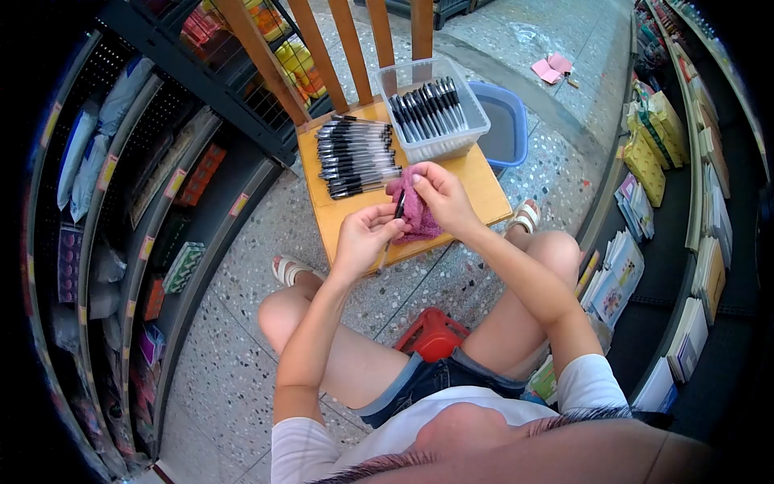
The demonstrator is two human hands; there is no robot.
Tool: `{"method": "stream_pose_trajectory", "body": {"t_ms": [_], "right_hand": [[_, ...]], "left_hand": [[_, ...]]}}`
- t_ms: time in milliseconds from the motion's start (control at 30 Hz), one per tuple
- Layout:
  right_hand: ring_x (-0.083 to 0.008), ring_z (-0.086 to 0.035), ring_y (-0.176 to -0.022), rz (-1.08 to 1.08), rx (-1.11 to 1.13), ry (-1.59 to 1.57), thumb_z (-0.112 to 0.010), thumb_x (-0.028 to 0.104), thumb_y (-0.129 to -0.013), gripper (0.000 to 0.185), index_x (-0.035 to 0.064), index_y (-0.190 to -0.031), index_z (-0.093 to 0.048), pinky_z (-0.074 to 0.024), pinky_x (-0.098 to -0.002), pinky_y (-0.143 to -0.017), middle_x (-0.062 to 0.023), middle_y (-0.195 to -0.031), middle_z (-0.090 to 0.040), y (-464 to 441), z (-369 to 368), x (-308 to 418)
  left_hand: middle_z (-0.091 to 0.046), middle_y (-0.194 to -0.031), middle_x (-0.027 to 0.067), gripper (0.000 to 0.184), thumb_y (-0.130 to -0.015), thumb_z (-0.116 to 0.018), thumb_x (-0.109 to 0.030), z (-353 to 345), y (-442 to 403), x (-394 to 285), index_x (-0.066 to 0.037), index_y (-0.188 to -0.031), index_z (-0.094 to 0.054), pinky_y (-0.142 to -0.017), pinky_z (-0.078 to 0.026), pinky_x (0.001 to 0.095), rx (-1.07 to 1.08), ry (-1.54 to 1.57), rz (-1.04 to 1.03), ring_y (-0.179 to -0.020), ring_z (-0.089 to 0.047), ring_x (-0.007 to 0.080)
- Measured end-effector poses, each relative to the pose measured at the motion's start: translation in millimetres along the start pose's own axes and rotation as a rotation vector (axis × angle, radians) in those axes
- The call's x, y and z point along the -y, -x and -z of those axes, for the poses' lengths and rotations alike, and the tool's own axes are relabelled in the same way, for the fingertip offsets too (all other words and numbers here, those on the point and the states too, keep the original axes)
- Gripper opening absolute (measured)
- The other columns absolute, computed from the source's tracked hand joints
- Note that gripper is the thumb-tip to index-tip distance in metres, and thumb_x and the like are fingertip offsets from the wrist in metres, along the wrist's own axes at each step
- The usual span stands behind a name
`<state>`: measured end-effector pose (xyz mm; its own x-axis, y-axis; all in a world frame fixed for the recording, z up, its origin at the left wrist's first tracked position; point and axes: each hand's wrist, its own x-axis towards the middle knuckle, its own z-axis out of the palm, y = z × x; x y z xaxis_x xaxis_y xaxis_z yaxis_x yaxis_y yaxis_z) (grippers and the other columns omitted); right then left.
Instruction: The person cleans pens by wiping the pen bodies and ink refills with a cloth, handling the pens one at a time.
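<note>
My left hand (364,235) pinches a pen (400,205) with a black end, its clear barrel slanting down past my fingers. My right hand (442,198) grips a pink-purple cloth (415,218), which lies against the pen's black end. Both hands are over the front of a yellow wooden chair seat (326,222). Behind them on the seat lies a pile of black-and-clear pens (355,155). To its right, a clear plastic box (443,149) holds several more pens (427,109) standing at a slant.
A blue basin (520,133) with greyish water stands on the floor behind the chair. Stocked shelves curve along the left (205,218) and right (685,242). A red stool (435,335) is beneath me. Pink paper (551,68) lies on the speckled floor.
</note>
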<state>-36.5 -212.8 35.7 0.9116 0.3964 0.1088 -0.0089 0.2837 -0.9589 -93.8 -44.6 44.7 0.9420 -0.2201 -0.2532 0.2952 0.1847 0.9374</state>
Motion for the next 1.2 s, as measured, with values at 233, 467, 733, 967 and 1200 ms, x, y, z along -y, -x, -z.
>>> {"method": "stream_pose_trajectory", "body": {"t_ms": [233,467,733,967,1200], "right_hand": [[-0.0092,-0.054,-0.096,0.003,0.129,-0.032,-0.053,-0.001,-0.086,0.023,0.0009,-0.108,-0.047,-0.0457,-0.0248,-0.084,-0.0073,-0.109,-0.057,5,-7,1],[-0.0108,-0.057,-0.09,-0.021,0.067,0.101,-0.045,0.001,-0.09,0.016,0.0007,-0.105,-0.047,-0.047,-0.0259,-0.082,-0.0092,-0.1,-0.06,2,-3,2],[-0.0114,-0.056,-0.094,-0.025,0.029,-0.047,-0.05,0.002,-0.088,0.023,0.0024,-0.11,-0.042,-0.0463,-0.0264,-0.082,-0.0087,-0.104,-0.058,-1,-9,2],[-0.0105,-0.057,-0.092,0.074,0.02,0.2,-0.053,0.001,-0.086,0.024,0.0014,-0.109,-0.046,-0.0464,-0.0249,-0.079,-0.0066,-0.101,-0.059,2,-14,-12],[-0.0094,-0.059,-0.081,0.035,-0.103,0.385,-0.052,0.001,-0.086,0.014,-0.0003,-0.1,-0.051,-0.0482,-0.024,-0.071,-0.0058,-0.09,-0.063,-1,-17,5]], "left_hand": [[-0.065,-0.091,0.0111,0.025,-0.082,-0.063,-0.001,-2,3,-4,0.007,-0.105,-0.057,-0.072,-0.051,0.023,-0.073,-0.028,-0.073,-0.08,-0.063,0.0133],[-0.065,-0.09,0.0108,0.026,-0.079,-0.066,0.0,-4,2,1,0.007,-0.103,-0.057,-0.072,-0.052,0.0232,-0.087,-0.028,-0.044,-0.079,-0.063,0.0127],[-0.065,-0.088,0.0111,0.024,-0.078,-0.066,0.003,-2,1,-5,0.007,-0.1,-0.058,-0.071,-0.052,0.0243,-0.157,0.018,-0.111,-0.077,-0.063,0.0132],[-0.065,-0.086,0.0099,0.02,-0.074,-0.066,0.005,-6,-2,6,0.006,-0.093,-0.059,-0.069,-0.052,0.0236,-0.275,-0.123,-0.189,-0.075,-0.062,0.012],[-0.065,-0.084,0.0085,0.02,-0.073,-0.064,0.006,-10,0,2,0.006,-0.092,-0.059,-0.068,-0.051,0.0231,-0.309,-0.195,-0.226,-0.074,-0.061,0.0109]]}}
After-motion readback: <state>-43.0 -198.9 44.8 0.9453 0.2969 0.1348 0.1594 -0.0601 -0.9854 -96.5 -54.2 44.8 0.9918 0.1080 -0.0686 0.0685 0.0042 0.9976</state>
